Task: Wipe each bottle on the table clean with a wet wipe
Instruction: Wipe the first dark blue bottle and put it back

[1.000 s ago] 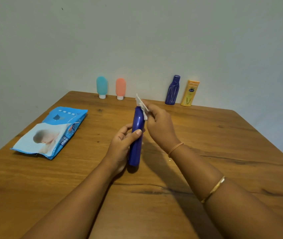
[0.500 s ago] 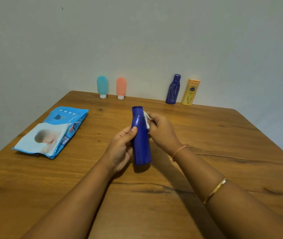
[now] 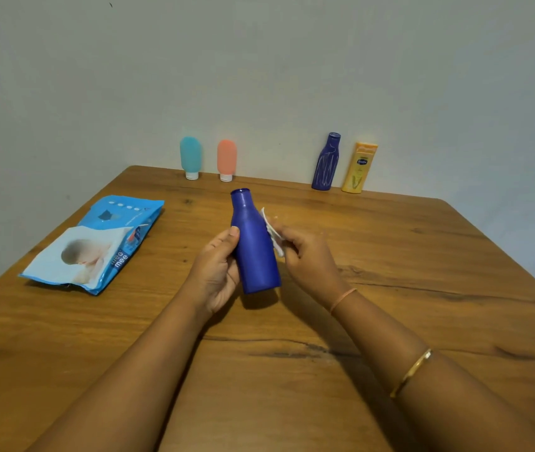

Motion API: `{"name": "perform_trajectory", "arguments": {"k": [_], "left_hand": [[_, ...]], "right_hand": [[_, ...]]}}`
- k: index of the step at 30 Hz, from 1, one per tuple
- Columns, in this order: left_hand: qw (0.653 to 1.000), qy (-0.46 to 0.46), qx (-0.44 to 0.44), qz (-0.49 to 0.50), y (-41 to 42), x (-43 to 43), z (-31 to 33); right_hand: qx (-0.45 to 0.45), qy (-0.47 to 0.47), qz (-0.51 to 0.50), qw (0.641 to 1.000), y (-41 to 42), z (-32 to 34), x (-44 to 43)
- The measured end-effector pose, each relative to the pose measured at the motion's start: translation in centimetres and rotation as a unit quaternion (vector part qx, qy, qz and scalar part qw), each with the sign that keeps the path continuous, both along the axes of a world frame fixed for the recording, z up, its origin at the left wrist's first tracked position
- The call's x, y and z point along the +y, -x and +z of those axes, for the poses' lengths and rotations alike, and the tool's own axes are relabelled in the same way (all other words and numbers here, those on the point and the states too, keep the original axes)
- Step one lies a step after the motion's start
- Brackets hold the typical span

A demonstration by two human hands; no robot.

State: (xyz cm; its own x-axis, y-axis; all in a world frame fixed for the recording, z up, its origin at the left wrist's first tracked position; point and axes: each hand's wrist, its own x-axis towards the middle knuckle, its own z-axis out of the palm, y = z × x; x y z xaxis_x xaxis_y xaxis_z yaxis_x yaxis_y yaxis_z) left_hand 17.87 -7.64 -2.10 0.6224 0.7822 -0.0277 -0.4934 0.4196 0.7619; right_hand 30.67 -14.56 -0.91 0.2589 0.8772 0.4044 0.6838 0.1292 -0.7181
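My left hand [image 3: 217,272] grips a blue bottle [image 3: 254,252] above the middle of the wooden table [image 3: 390,288], its neck pointing away from me. My right hand [image 3: 308,259] pinches a white wet wipe [image 3: 272,233] and presses it against the bottle's right side. Along the wall stand a teal bottle [image 3: 190,156], a pink bottle [image 3: 226,159], a dark blue bottle [image 3: 326,163] and a yellow bottle [image 3: 360,168].
A blue pack of wet wipes [image 3: 93,244] lies flat near the table's left edge. The table's far edge meets a plain wall. The right edge slants away at the upper right.
The blue bottle has turned from edge-on to showing its broad face. My right hand with the wipe has slid down from the bottle's top to its right side.
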Motion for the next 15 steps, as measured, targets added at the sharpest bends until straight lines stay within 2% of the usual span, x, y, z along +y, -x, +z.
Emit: {"name": "perform_trajectory", "arguments": {"k": [3, 6, 10, 12, 15], "left_hand": [[0.999, 0.013, -0.017, 0.029, -0.1, 0.5, -0.2], [0.999, 0.005, -0.006, 0.037, 0.1, 0.4, -0.3], [0.985, -0.125, 0.122, -0.011, -0.2, -0.6, -0.6], [0.977, -0.147, 0.149, -0.025, -0.3, -0.8, -0.8], [0.977, -0.148, 0.151, -0.014, -0.3, -0.6, -0.7]], "right_hand": [[-0.108, -0.031, 0.001, 0.994, 0.7, -1.1, -1.1], [-0.214, -0.023, -0.004, 0.977, 1.2, -1.7, -1.4], [-0.324, -0.064, -0.054, 0.942, 0.1, -0.9, 0.0], [-0.329, -0.063, -0.076, 0.939, -0.5, -0.2, 0.7], [-0.241, -0.062, -0.080, 0.965, -0.3, 0.6, 1.2]]}}
